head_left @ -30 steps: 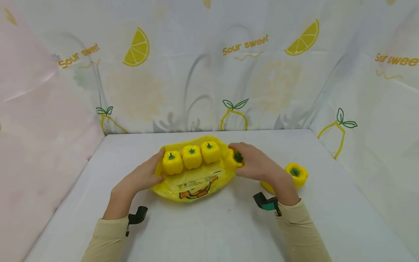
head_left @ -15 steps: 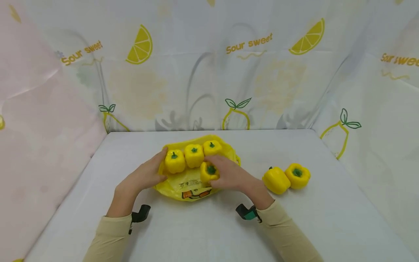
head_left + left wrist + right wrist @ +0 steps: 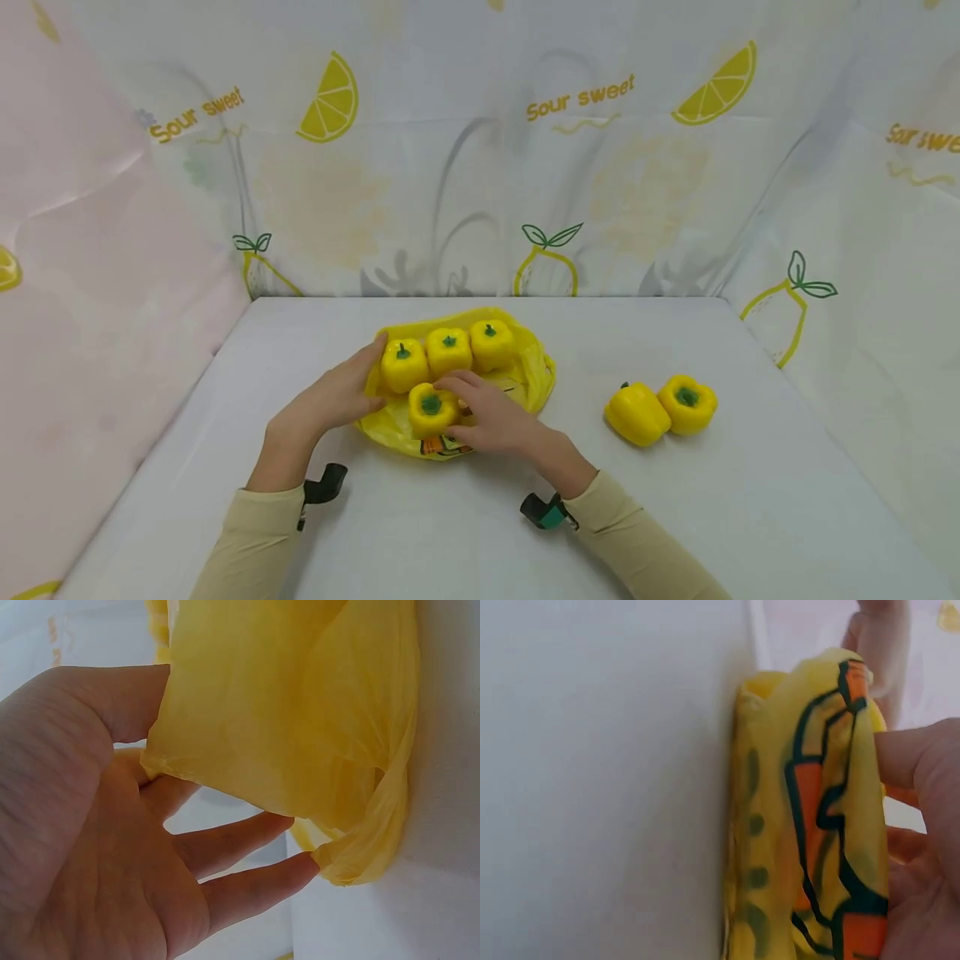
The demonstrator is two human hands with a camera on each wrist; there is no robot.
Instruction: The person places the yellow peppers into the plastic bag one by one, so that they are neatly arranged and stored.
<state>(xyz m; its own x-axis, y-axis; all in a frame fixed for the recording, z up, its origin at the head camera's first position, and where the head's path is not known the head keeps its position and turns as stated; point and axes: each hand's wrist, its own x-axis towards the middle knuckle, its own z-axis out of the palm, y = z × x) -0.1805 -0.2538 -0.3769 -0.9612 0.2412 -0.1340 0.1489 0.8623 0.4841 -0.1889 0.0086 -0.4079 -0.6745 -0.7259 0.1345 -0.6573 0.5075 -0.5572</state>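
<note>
With your left hand [image 3: 335,396] spread at the left rim of the bag [image 3: 537,357], gently lower the pepper [image 3: 432,410] your right hand [image 3: 497,421] pinches inside the near rim.

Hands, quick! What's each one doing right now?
Left hand: holding the edge of the yellow bag.
Right hand: holding a yellow pepper over the bag, fingers and thumb on its side.

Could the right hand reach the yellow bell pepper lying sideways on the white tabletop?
Probably yes: no obstacle shows between the right hand and that pepper. But the hand appears to hold another yellow pepper at the yellow plastic bag, so would first need to let go.
</note>
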